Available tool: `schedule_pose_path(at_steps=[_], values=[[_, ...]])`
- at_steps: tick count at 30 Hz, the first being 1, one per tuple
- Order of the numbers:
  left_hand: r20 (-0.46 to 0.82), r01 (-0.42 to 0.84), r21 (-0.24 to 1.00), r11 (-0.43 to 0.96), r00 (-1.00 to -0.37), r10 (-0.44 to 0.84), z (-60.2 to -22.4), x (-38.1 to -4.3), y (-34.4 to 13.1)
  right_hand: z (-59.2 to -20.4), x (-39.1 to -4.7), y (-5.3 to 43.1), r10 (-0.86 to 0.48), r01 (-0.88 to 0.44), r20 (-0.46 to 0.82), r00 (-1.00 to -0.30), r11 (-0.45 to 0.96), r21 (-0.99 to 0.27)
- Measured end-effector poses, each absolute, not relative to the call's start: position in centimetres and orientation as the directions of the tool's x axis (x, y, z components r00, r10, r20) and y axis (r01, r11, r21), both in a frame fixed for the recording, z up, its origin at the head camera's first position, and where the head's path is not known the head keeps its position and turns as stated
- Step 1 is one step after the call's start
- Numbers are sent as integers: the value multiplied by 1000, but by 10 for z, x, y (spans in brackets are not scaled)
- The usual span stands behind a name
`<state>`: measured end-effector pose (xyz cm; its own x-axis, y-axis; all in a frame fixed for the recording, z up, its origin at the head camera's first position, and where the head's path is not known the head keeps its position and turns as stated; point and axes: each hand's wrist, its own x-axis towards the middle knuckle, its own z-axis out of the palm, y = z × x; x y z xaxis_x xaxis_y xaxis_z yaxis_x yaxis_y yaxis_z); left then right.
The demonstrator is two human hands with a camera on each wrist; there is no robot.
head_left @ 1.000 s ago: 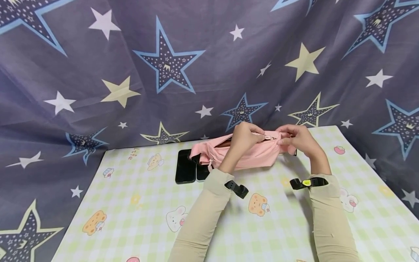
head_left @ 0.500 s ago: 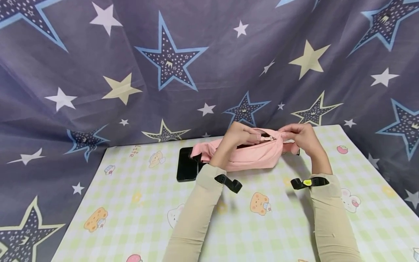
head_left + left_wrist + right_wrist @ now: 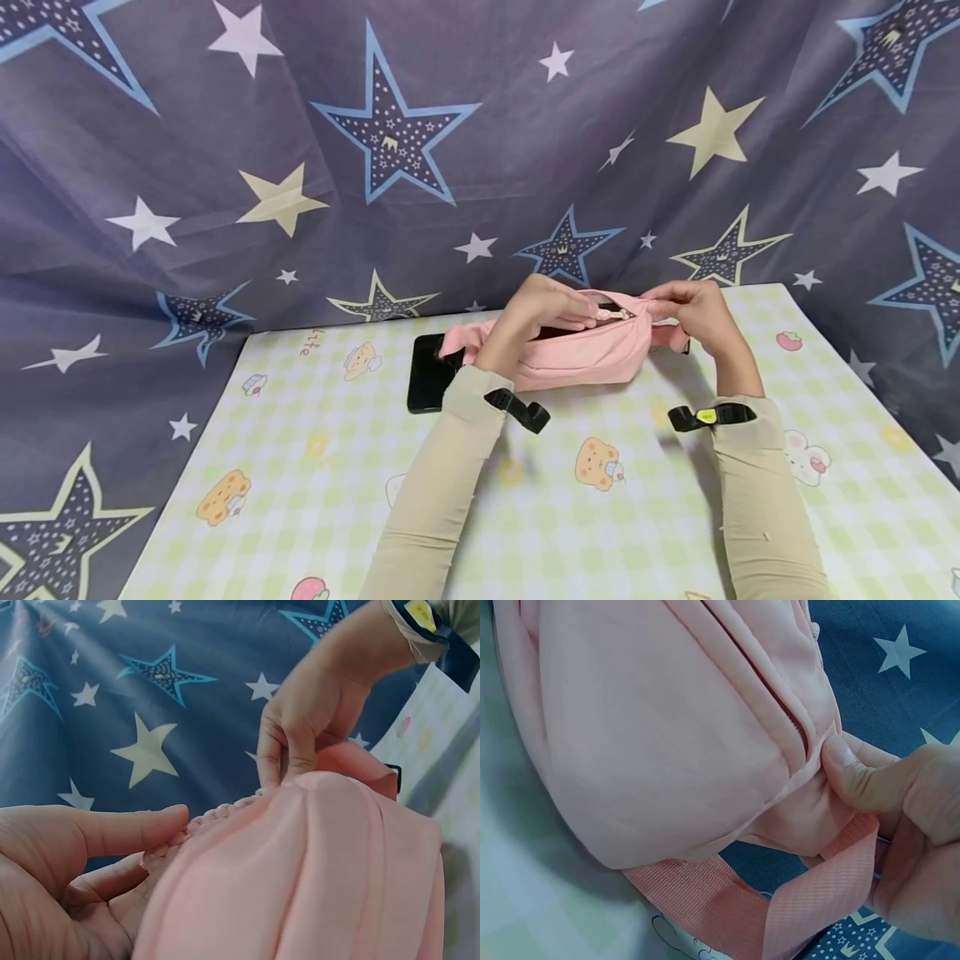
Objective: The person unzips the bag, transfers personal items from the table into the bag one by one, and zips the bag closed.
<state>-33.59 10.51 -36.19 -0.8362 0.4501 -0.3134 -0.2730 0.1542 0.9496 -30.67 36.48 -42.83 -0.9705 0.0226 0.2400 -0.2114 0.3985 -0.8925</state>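
A pink waist bag (image 3: 581, 360) lies at the back of the table, its top zipper undone and a dark interior showing. My left hand (image 3: 546, 302) pinches a braided cord zipper pull (image 3: 214, 816) between thumb and fingers at the bag's mouth. At the bag's right end, my right hand (image 3: 696, 315) grips the fabric beside the end of the zipper. A pink webbing strap (image 3: 821, 896) loops below that hand in the right wrist view. Left of the bag, a black phone (image 3: 424, 385) lies flat, partly covered by the bag's end and my left arm.
The table wears a green-and-white checked cloth (image 3: 315, 492) printed with cartoon animals. Directly behind the bag hangs a dark curtain (image 3: 435, 242) with stars. A black band (image 3: 517, 408) sits on my left wrist, and a similar band (image 3: 711, 417) on my right.
My left hand has shifted left along the bag, and the mouth gapes wider near the right end. My right hand keeps its grip there. A second phone beside the black one has become hidden.
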Motion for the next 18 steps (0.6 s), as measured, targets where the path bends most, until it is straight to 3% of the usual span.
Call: schedule_pose_path(at_steps=[18], values=[[-282, -285, 957, 63, -848, 449, -357, -337, 86, -429, -308, 367, 34, -210, 243, -969, 399, -893]])
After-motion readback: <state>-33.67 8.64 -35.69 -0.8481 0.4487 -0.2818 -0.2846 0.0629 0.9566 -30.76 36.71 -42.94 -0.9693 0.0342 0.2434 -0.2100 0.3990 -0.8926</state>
